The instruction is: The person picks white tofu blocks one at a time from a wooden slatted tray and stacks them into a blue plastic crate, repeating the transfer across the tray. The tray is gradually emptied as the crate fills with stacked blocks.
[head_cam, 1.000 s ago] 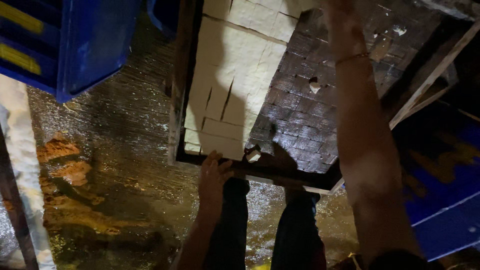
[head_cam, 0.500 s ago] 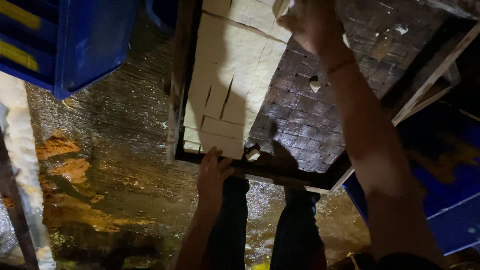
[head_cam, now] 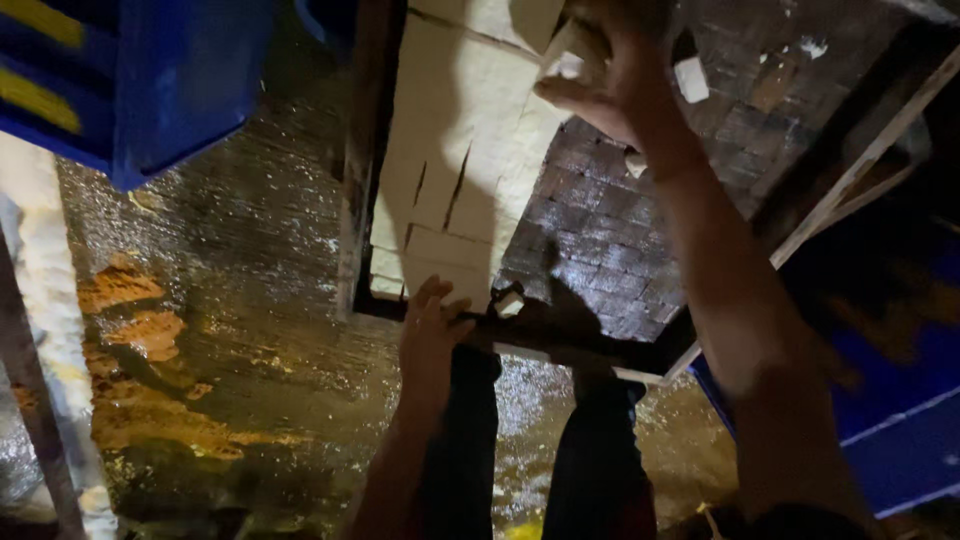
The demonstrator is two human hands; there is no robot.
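Nearest, the left hand (head_cam: 432, 335) presses flat on the near rim of a dark-framed tray (head_cam: 360, 200) over a wet floor (head_cam: 230, 300). Farther along the tray, the right hand (head_cam: 600, 70) pinches a pale block (head_cam: 560, 55) above the cream slabs (head_cam: 450, 170). A blue crate (head_cam: 150, 80) sits left of the tray.

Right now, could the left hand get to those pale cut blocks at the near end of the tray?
Probably yes. The left hand rests on the tray's dark near rim, right beside the pale blocks, with nothing between. The right hand is farther up the tray, out of the way.
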